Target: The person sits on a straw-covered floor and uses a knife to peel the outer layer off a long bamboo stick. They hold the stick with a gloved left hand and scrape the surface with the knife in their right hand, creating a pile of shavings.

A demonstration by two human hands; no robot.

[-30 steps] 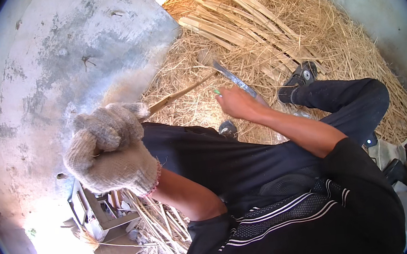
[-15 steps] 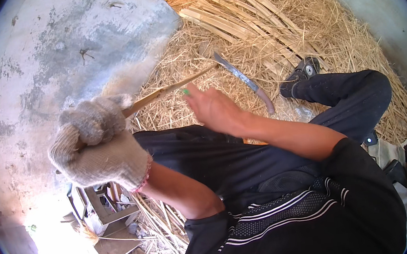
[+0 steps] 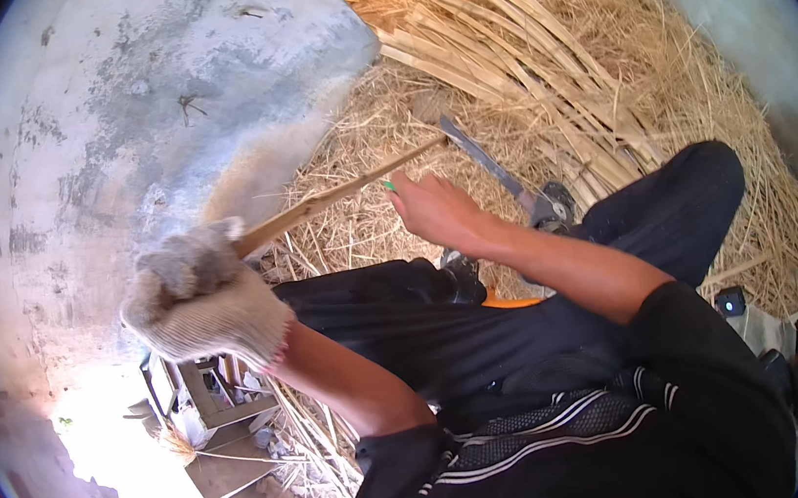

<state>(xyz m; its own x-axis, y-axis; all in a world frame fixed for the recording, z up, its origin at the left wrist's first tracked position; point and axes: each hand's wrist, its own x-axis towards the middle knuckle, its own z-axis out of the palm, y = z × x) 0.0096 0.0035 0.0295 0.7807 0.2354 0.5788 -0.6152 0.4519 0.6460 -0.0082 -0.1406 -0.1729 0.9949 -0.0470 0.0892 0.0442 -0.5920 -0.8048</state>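
Note:
My left hand (image 3: 202, 291), in a grey knitted glove, is closed around the near end of a long split bamboo strip (image 3: 315, 202). The strip slants up and away to the right and narrows toward its far tip. Bare, my right hand (image 3: 439, 210) has its fingers curled by the strip's middle. A small green end (image 3: 389, 186) of something pokes out of that fist at the strip; the rest is hidden in the palm. Beyond it, a machete (image 3: 482, 153) lies on the straw, its handle partly covered by my shoe (image 3: 552, 207).
Several split bamboo strips (image 3: 535, 61) lie in a loose bundle on straw shavings (image 3: 347, 142) at the far right. A weathered wall (image 3: 117, 104) rises at left. Near my left elbow stands a wooden frame (image 3: 205, 399) among debris. Something orange (image 3: 511, 302) shows beside my leg.
My right leg has drawn inward, so the shoe now covers part of the machete's handle. Another shoe and more of the orange thing have come into sight. Both hands keep their grips.

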